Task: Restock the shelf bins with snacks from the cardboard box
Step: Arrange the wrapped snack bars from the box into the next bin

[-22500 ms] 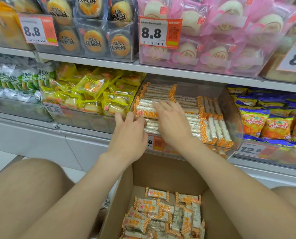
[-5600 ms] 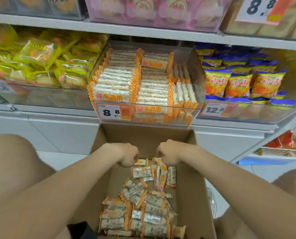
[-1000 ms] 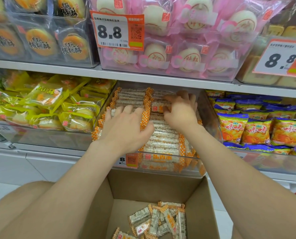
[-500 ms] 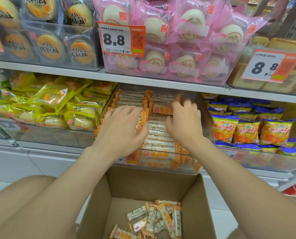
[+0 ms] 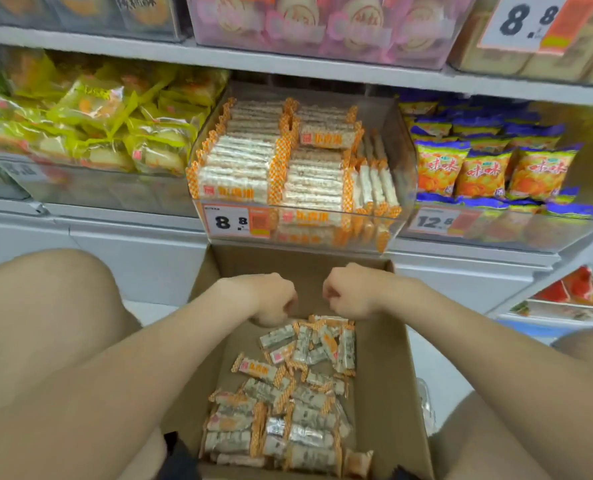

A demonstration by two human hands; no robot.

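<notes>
Both curled over snacks (image 5: 309, 344) | left hand (image 5: 271, 299) | right hand (image 5: 348, 292) | any hold hidden

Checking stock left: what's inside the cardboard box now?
Loose orange-and-white snack bars in the cardboard box, part of its floor bare. Left hand and right hand hide what's beneath.

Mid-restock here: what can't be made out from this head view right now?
Head view:
- Left hand and right hand: curled fingers face away, so whether they hold anything is hidden.
- Cardboard box: near end cut off by the bottom edge; forearms cover parts of its walls.
- Pink packs, top shelf: blurred, labels unreadable.
</notes>
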